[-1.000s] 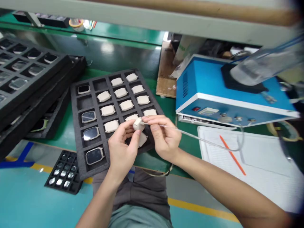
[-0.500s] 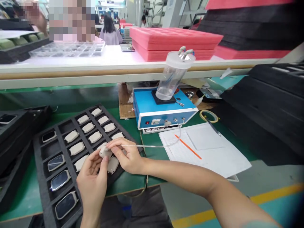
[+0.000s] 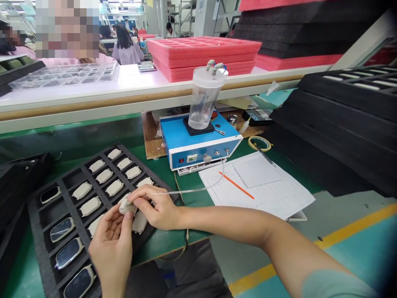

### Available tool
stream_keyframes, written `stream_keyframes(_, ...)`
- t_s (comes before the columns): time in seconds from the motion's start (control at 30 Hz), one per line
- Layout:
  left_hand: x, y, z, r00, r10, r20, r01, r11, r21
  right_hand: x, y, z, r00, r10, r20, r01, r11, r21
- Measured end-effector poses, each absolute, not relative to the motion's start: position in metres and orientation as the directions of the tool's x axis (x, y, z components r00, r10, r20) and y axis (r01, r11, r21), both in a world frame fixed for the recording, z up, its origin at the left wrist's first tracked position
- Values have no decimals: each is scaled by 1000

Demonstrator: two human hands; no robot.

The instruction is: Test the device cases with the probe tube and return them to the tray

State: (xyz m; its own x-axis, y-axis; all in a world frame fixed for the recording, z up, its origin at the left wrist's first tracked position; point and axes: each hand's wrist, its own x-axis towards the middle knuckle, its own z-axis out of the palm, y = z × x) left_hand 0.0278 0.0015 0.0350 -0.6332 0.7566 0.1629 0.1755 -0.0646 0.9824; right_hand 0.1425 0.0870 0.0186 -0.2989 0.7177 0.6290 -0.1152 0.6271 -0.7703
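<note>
A cream-coloured watch case (image 3: 126, 208) is held between the thumb and fingers of my left hand (image 3: 111, 240). My right hand (image 3: 161, 210) pinches the end of a thin clear tube (image 3: 192, 191) and presses its fingertips against the case's upper edge. My fingers hide the tube's tip. Below both hands lies a black foam tray (image 3: 39, 252) with pale watch cases (image 3: 115, 188) face down in its pockets. Its left column holds watches with dark screens (image 3: 68, 253). The tube runs to a blue box (image 3: 201, 142) with a knob and switches.
A clear cylinder (image 3: 203, 103) stands on the blue box. Papers with an orange stick (image 3: 236, 185) lie to the right, near a tape roll (image 3: 259, 143). Stacked black foam trays (image 3: 335, 128) rise at far right. Pink foam trays (image 3: 201, 51) sit on the shelf, with a person beyond.
The view has shifted, so the bench things appear further left. Both hands keep the same hold on the watch case and the tube.
</note>
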Motion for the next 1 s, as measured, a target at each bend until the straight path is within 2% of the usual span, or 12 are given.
stream_keyframes(1.0, 29, 3, 37, -645, 750, 146, 164, -51, 985, 143, 87, 19, -315, 729, 608, -96, 612, -785)
